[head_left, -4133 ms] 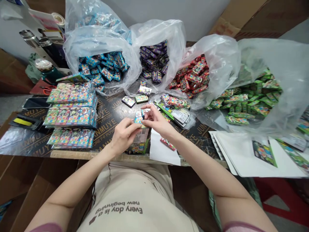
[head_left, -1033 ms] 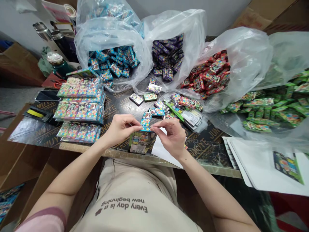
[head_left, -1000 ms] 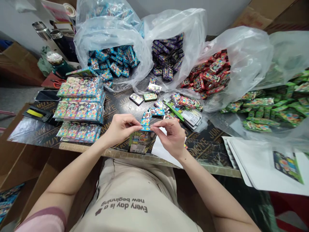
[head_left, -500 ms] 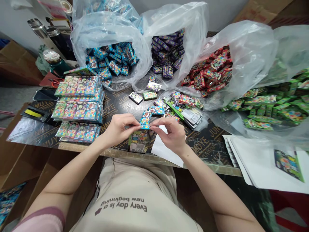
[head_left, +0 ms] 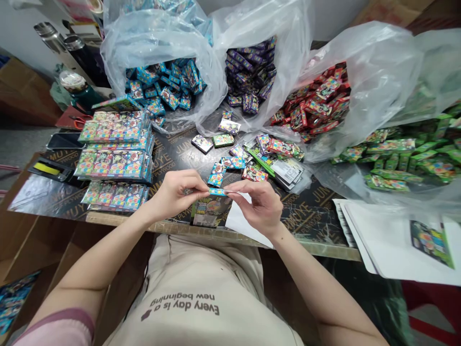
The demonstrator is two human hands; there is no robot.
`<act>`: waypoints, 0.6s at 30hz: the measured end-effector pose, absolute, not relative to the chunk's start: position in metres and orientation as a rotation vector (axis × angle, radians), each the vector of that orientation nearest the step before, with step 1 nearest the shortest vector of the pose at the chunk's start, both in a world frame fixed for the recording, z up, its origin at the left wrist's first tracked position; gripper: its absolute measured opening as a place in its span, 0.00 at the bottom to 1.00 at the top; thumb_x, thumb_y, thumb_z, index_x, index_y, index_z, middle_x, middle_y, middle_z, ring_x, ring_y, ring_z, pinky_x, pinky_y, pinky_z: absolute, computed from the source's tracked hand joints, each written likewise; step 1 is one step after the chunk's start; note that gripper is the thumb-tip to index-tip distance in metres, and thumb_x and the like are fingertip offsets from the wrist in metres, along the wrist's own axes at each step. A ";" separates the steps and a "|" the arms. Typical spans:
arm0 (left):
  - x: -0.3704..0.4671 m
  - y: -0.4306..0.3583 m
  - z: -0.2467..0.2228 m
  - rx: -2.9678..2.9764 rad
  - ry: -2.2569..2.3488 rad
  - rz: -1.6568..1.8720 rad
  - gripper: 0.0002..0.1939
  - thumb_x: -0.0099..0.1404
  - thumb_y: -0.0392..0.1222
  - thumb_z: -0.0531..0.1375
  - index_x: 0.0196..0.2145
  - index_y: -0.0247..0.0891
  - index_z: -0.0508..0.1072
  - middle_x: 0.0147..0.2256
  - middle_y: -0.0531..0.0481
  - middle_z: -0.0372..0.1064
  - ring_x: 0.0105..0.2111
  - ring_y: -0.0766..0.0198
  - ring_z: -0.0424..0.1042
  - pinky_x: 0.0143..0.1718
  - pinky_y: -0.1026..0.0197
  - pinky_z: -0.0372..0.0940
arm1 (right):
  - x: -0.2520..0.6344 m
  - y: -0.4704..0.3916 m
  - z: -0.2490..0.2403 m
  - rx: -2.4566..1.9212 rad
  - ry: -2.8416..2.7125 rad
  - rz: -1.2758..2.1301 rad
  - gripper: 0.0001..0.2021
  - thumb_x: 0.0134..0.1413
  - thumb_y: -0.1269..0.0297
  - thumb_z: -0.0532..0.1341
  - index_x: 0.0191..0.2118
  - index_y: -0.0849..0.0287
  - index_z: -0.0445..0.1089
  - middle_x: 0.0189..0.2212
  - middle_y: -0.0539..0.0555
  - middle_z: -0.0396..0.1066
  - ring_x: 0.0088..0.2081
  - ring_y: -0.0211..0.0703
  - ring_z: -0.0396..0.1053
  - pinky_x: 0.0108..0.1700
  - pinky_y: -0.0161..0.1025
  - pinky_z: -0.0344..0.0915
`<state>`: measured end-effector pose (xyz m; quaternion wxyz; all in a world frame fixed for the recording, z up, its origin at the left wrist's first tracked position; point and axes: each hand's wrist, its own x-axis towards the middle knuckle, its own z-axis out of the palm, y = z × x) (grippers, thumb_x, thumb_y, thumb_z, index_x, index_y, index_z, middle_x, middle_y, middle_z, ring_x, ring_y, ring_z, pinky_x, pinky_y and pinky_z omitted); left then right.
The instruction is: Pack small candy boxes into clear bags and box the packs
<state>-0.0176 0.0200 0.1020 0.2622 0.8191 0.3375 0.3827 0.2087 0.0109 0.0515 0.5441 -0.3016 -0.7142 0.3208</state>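
Between my two hands is a small blue box (head_left: 216, 191), pinched at its left end by my left hand (head_left: 185, 191) and at its right end by my right hand (head_left: 256, 202). Just beyond it, two other blue packets (head_left: 216, 174) lie on the dark table. A dark printed packet (head_left: 207, 211) rests on the table under my hands, near the front edge. White paper (head_left: 245, 223) lies partly beneath my right hand. Red and purple packets (head_left: 255, 173) are spread to the right of the blue ones.
Stacks of wrapped packs (head_left: 111, 162) stand at the left, beside a tape dispenser (head_left: 48, 168). Open plastic bags of blue (head_left: 173, 86), purple (head_left: 248, 72), red (head_left: 317, 103) and green packets (head_left: 403, 158) line the back and right. White sheets (head_left: 389, 245) overhang the right edge.
The camera view has shifted slightly. My right hand has turned a little and moved slightly right; both hands still pinch the small blue box.
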 end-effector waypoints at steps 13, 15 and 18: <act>-0.009 0.005 0.082 2.618 1.034 1.139 0.10 0.68 0.35 0.55 0.43 0.39 0.75 0.32 0.49 0.70 0.32 0.67 0.71 0.32 0.66 0.68 | 0.216 0.008 0.062 -0.791 -1.713 0.591 0.11 0.53 0.71 0.65 0.42 0.53 0.67 0.37 0.53 0.74 0.41 0.46 0.75 0.44 0.48 0.73; -0.008 0.005 0.079 2.574 1.064 1.162 0.10 0.67 0.35 0.57 0.43 0.39 0.75 0.33 0.48 0.69 0.32 0.67 0.70 0.32 0.66 0.67 | 0.219 0.012 0.076 -0.937 -1.626 0.603 0.05 0.53 0.67 0.66 0.34 0.54 0.68 0.35 0.53 0.72 0.40 0.45 0.72 0.45 0.47 0.71; -0.007 0.005 0.074 2.482 1.089 1.198 0.10 0.66 0.35 0.57 0.42 0.41 0.77 0.33 0.48 0.69 0.32 0.67 0.70 0.31 0.65 0.67 | 0.219 0.022 0.100 -1.011 -1.596 0.754 0.08 0.53 0.63 0.66 0.28 0.55 0.67 0.32 0.53 0.71 0.38 0.44 0.71 0.41 0.44 0.71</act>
